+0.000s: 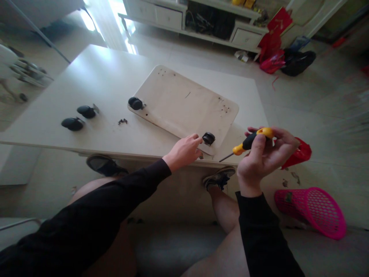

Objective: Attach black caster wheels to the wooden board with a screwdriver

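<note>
My right hand (pixel 266 156) is wrapped round a screwdriver (pixel 248 143) with a yellow and black handle, its shaft slanting down left over the table edge. My left hand (pixel 184 152) is at the near corner of a pale rounded board (pixel 184 104). Its forefinger reaches to the side of a black caster wheel (pixel 208 138), and the thumb is apart, lower down; whether it touches the caster I cannot tell. Small screws (pixel 201 156) lie by the thumb. Another black caster (pixel 135 103) stands on the board's left corner. Screw holes show at the two far corners.
Two loose casters (pixel 72 124) and a small pile of dark screws (pixel 122 121) lie on the white table (pixel 106 77), left of the board. A pink basket (pixel 325 213) lies tipped on the floor at right, near a red bag (pixel 300 154). A white cabinet (pixel 168 17) stands beyond.
</note>
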### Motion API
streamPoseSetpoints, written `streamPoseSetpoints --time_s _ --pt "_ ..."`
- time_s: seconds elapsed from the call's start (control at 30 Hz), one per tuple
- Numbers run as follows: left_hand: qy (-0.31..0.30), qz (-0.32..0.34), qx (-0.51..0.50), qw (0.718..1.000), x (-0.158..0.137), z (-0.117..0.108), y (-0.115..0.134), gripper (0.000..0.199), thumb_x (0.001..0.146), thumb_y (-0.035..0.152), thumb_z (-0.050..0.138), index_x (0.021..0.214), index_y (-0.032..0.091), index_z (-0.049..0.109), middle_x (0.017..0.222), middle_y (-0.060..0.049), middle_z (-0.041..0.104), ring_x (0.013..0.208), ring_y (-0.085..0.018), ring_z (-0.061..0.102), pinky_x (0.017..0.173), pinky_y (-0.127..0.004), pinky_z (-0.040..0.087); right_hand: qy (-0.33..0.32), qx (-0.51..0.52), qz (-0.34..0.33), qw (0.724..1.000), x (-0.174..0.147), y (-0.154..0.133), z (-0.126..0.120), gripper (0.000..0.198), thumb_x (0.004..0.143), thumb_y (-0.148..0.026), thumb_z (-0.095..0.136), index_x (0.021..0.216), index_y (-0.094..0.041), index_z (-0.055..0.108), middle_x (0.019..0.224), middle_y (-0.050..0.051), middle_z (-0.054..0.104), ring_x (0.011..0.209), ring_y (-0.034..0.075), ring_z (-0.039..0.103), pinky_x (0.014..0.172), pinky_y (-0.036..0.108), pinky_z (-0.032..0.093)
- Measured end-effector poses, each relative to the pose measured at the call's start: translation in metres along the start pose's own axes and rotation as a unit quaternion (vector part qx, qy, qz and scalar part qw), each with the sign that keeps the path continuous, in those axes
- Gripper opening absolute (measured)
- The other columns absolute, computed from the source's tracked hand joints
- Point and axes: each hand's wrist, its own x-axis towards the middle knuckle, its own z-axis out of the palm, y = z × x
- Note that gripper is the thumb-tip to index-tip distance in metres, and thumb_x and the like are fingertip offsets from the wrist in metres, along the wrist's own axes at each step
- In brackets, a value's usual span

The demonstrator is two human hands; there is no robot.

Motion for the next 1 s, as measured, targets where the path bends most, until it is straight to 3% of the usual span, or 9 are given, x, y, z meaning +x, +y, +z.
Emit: streamPoseSetpoints --time_s 0.17,0.37,0.5,0.6,0.77,0.9,1.0 --pt "0.003 -0.011 0.031 0.999 -0.008 -0.007 -0.012 0.025 0.098 0.016 0.061 0.120 0.014 0.071 0.119 -0.013 0.072 0.106 -0.025 0.074 0.097 -0.037 0.060 0.016 0.011 0.019 1.000 0.000 -0.004 0.006 0.019 0.102 -0.028 0.064 0.121 -0.029 0.061 0.116 0.002 0.060 0.096 0.017 0.076 0.085 0.040 0.066" --pt "-0.009 0.000 0.044 0.999 -0.028 -0.013 -0.029 0.023 0.098 0.019 0.063 0.120 0.015 0.072 0.117 -0.012 0.073 0.105 -0.025 0.075 0.096 -0.036 0.060 0.025 0.041 0.159 0.986 -0.007 -0.029 0.023 0.035 0.089 -0.029 0.081 0.116 -0.026 0.060 0.105 -0.003 0.064 0.094 0.015 0.081 0.087 0.033 0.065" --pt "-0.019 0.028 0.024 0.999 -0.044 -0.022 -0.034 0.031 0.095 0.018 0.067 0.125 0.015 0.071 0.124 -0.014 0.075 0.112 -0.027 0.075 0.100 -0.039 0.059 -0.016 0.060 0.254 0.965 -0.019 -0.044 0.039 0.043 0.083 -0.036 0.086 0.117 -0.025 0.061 0.097 -0.004 0.069 0.087 0.014 0.078 0.081 0.029 0.063" --pt "-0.013 0.041 0.009 0.999 -0.058 -0.030 -0.035 0.036 0.095 0.022 0.069 0.131 0.016 0.069 0.129 -0.015 0.076 0.118 -0.030 0.075 0.104 -0.041 0.058 -0.063 0.058 0.289 0.954 -0.031 -0.050 0.052 0.043 0.081 -0.040 0.088 0.113 -0.024 0.065 0.097 -0.001 0.073 0.086 0.015 0.076 0.083 0.032 0.062" --pt "-0.012 -0.006 0.007 1.000 -0.090 -0.038 -0.041 0.037 0.095 0.024 0.069 0.132 0.019 0.067 0.128 -0.013 0.076 0.118 -0.031 0.075 0.103 -0.040 0.057 -0.143 0.069 0.311 0.937 -0.053 -0.063 0.068 0.047 0.077 -0.042 0.090 0.115 -0.023 0.068 0.107 0.004 0.079 0.101 0.020 0.077 0.099 0.041 0.061" --pt "-0.004 -0.066 -0.015 0.998 -0.128 -0.029 -0.050 0.034 0.097 0.022 0.063 0.131 0.020 0.065 0.133 -0.013 0.075 0.120 -0.029 0.074 0.104 -0.037 0.055 -0.132 0.094 0.324 0.932 -0.065 -0.068 0.067 0.048 0.077 -0.047 0.089 0.112 -0.021 0.068 0.099 0.004 0.079 0.094 0.021 0.078 0.094 0.041 0.065" --pt "-0.016 -0.103 -0.036 0.994 -0.155 -0.018 -0.052 0.029 0.092 0.016 0.063 0.120 0.021 0.066 0.126 -0.011 0.075 0.118 -0.027 0.073 0.099 -0.034 0.054 -0.109 0.107 0.354 0.923 -0.072 -0.063 0.056 0.053 0.075 -0.052 0.090 0.111 -0.021 0.067 0.091 0.002 0.077 0.088 0.022 0.080 0.084 0.038 0.066"
